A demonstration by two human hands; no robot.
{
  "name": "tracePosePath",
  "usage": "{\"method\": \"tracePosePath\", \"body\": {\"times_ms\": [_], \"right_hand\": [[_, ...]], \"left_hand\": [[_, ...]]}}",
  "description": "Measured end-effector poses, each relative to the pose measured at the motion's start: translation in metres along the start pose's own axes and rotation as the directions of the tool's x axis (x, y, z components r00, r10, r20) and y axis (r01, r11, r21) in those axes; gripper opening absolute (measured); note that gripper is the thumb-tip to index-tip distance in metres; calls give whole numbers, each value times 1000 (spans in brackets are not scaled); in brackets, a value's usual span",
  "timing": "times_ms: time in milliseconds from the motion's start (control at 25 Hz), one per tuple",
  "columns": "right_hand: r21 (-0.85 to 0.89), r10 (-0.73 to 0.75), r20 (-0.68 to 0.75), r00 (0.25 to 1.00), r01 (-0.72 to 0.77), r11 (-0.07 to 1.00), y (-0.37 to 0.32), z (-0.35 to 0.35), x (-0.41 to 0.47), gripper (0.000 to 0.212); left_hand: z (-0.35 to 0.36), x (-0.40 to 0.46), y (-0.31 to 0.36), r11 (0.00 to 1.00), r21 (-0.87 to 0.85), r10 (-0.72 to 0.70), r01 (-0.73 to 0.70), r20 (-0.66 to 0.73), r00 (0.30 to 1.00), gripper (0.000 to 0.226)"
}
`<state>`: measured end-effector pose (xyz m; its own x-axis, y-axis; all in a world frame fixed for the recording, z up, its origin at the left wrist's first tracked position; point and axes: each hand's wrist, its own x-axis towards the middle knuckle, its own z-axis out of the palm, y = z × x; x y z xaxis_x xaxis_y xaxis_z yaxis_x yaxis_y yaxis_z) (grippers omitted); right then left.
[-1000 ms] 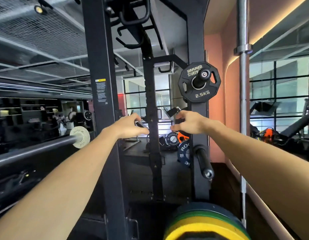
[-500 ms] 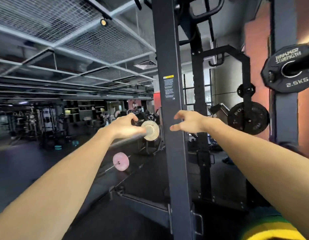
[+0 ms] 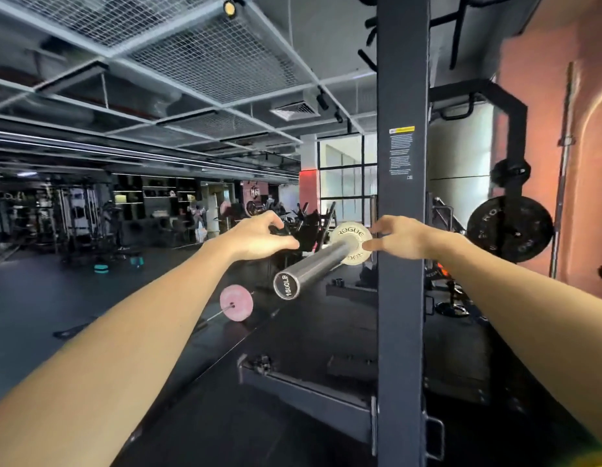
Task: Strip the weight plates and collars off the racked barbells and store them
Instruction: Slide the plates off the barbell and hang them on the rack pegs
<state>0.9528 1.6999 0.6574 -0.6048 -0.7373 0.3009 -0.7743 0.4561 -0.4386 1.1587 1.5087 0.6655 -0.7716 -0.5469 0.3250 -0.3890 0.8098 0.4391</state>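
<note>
Dim gym floor behind, dark steel rack upright (image 3: 402,298) up front. Left hand (image 3: 259,235) pinches a small black collar (image 3: 278,229) beside the steel barbell sleeve (image 3: 313,266); right hand (image 3: 402,237), fingers relaxed, touches the round white plate (image 3: 351,232).

A wire-mesh ceiling (image 3: 205,59) with a spotlight (image 3: 229,7) hangs over the dim gym floor (image 3: 40,298) — a salmon wall (image 3: 545,96) at right.

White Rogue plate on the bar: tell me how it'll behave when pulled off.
The plate looks small and thin, so probably light. It's likely to slide easily along the smooth sleeve. Once off, its round shape could let it roll.
</note>
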Motion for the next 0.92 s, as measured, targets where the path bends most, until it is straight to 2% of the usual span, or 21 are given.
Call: {"method": "tracePosePath", "body": {"times_ms": [400,560,640,760,840,920], "right_hand": [[-110,161,-95,982,-171,979,55,23,105,54],[-136,192,-61,980,-198,971,80,34,162,53],[-123,216,-42,975,-220,968,93,45,191,43],[-49,244,-26,969,-245,968,109,66,227,27],[10,224,-6,975,-224,975,111,81,242,38],[110,234,-8,972,-232,967,111,96,254,37]], "left_hand": [[63,143,-37,992,-29,121,-119,59,991,48],[95,221,-34,988,17,153,-156,94,984,49],[117,257,-33,986,16,165,-168,126,978,52],[152,300,-38,986,-64,161,-153,151,975,58],[171,317,-39,970,-210,152,-123,131,980,60],[188,332,-38,945,-306,159,-119,110,981,49]]}}
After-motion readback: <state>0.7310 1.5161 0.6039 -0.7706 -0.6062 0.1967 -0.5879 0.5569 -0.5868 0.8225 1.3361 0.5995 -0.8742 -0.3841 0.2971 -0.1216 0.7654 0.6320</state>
